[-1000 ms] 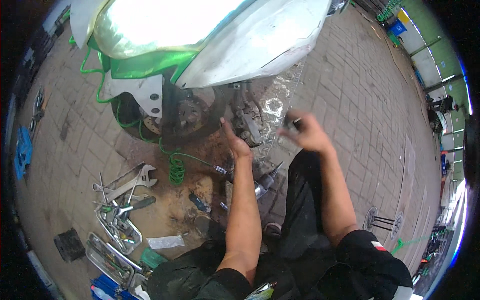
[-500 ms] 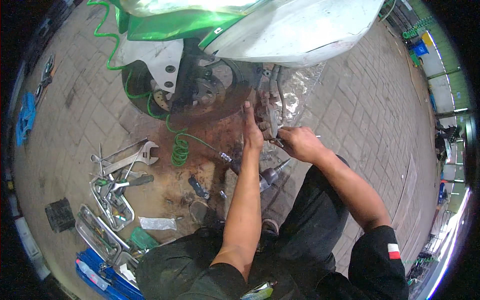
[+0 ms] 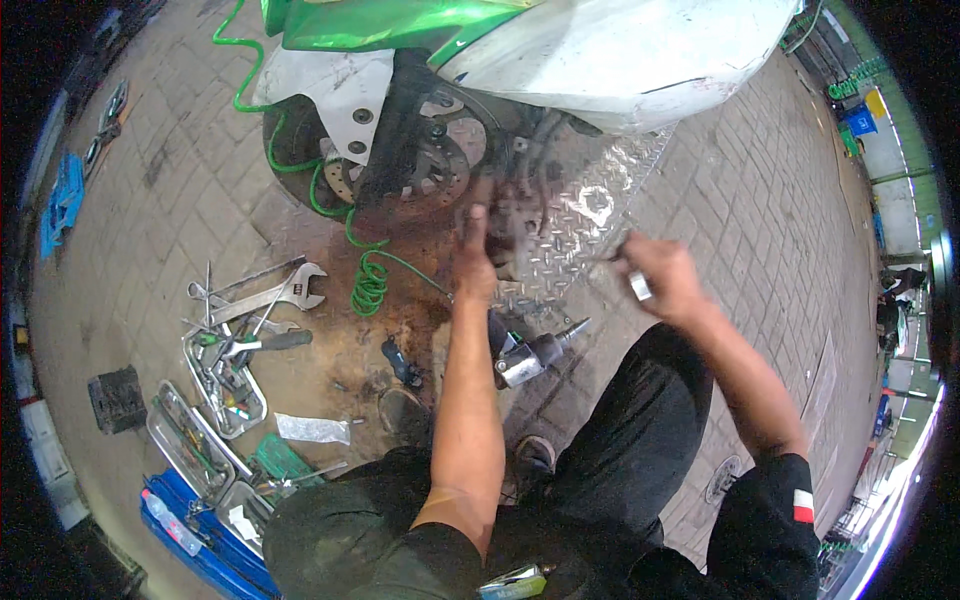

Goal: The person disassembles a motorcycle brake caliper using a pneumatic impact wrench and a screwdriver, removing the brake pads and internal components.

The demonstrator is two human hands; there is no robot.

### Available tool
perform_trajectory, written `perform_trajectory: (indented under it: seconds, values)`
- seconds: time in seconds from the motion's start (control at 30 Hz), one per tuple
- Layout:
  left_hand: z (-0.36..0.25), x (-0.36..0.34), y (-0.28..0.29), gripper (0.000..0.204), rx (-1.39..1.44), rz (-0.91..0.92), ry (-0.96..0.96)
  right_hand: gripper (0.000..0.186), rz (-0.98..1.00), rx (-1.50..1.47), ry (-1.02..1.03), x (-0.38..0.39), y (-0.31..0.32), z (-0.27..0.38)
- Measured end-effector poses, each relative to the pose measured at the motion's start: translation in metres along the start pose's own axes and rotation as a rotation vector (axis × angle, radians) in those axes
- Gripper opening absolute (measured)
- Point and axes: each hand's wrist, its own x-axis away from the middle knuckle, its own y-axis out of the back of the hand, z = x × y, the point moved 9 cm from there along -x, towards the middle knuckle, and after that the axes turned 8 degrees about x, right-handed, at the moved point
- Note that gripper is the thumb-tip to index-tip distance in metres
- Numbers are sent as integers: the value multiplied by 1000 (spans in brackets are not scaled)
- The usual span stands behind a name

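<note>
Glossy green fairing (image 3: 380, 22), embossed metal plate (image 3: 590, 215)

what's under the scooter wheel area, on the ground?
A shiny checker plate lies on the brick paving below the brake disc, with a rusty stain beside it. How far the plate runs beneath the white body panel is hidden. The left hand covers part of it.

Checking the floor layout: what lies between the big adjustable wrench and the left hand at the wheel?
In the head view, the coiled green air hose lies on the stained paving between the wrench and the left hand.
</note>
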Motion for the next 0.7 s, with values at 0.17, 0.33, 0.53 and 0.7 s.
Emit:
perform_trajectory:
  seconds: [0.17, 0.33, 0.53, 0.7]
  values:
    - [-11, -13, 28, 80, 314, 105, -43, 13, 3, -72, -404, 40, 39, -81]
    - [9, -11, -18, 69, 544, 239, 90, 24, 309, -254, -590, 122, -100, -144]
    - [30, 8, -44, 82, 472, 305, 296, 33, 583, -366, -377, 91, -286, -75]
    - [24, 27, -53, 83, 544, 396, 246, 45, 519, -269, -451, 58, -320, -56]
